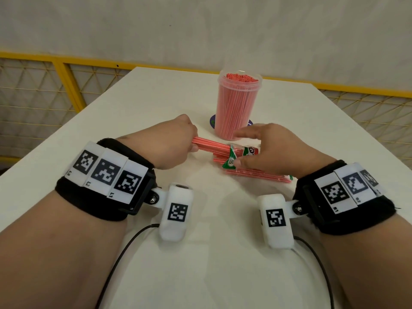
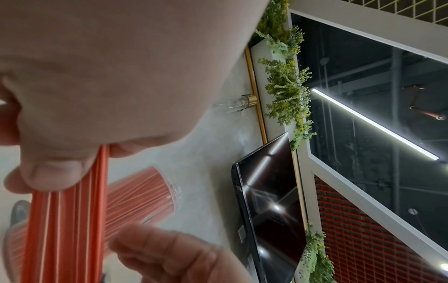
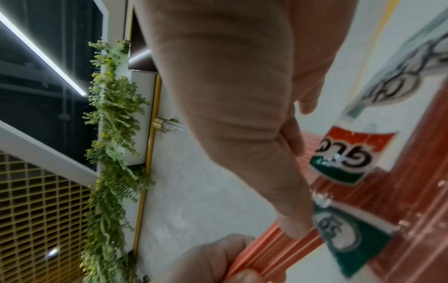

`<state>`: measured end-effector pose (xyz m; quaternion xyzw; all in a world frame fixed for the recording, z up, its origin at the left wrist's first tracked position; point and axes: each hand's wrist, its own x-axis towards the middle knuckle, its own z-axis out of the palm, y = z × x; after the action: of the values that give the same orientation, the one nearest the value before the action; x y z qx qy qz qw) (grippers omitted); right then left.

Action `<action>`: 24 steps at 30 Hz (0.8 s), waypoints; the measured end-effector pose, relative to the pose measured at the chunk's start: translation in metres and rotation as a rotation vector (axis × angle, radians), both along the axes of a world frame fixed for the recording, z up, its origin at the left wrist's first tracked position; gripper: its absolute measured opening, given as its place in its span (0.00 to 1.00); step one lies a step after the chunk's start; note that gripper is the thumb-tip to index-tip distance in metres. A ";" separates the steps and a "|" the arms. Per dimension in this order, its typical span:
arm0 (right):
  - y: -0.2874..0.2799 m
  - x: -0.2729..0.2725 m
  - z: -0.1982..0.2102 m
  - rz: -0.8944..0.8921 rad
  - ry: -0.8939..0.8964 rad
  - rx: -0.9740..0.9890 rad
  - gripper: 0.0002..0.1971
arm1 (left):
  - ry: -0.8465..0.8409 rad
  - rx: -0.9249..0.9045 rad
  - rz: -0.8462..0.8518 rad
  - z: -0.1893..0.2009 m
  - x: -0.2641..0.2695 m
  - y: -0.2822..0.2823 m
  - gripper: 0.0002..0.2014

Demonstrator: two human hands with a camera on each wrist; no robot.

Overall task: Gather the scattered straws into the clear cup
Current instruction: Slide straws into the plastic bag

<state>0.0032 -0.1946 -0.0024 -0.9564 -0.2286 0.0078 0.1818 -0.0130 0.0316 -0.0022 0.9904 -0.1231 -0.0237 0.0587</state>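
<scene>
A clear cup packed with red straws stands upright at mid-table, and it shows again as the cup behind my fingers. My left hand grips one end of a bundle of red straws; the straws run out from under my curled fingers. The bundle's other end sits in a plastic packet with a green and red label, held by my right hand, thumb on its torn green edge. The packet fills the right wrist view. More wrapped red straws lie flat beneath my right hand.
A dark round coaster sits under the cup. The white table ends just behind the cup and on both sides. A yellow mesh fence runs round it, with a grey wall behind.
</scene>
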 end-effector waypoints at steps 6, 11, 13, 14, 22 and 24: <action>0.041 -0.004 0.010 0.126 0.053 0.100 0.32 | -0.141 0.017 -0.049 0.006 -0.005 0.000 0.11; 0.068 -0.001 0.011 0.162 0.010 0.048 0.17 | -0.243 -0.201 -0.038 0.011 -0.010 0.001 0.11; 0.071 0.001 0.014 0.156 -0.007 0.070 0.13 | -0.332 -0.354 -0.057 0.015 -0.012 0.003 0.12; 0.073 0.002 0.016 0.157 -0.002 0.083 0.11 | -0.393 -0.429 -0.065 0.017 -0.012 0.003 0.13; 0.076 0.006 0.026 0.194 0.077 0.379 0.11 | -0.565 -0.664 -0.126 0.022 -0.014 0.001 0.32; 0.081 0.007 0.025 0.221 0.125 0.509 0.12 | -0.621 -0.712 -0.173 0.024 -0.015 0.002 0.37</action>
<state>0.0101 -0.1140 0.0230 -0.8470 -0.3143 0.0289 0.4278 -0.0281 0.0334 0.0220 0.8551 -0.2170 0.3122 0.3525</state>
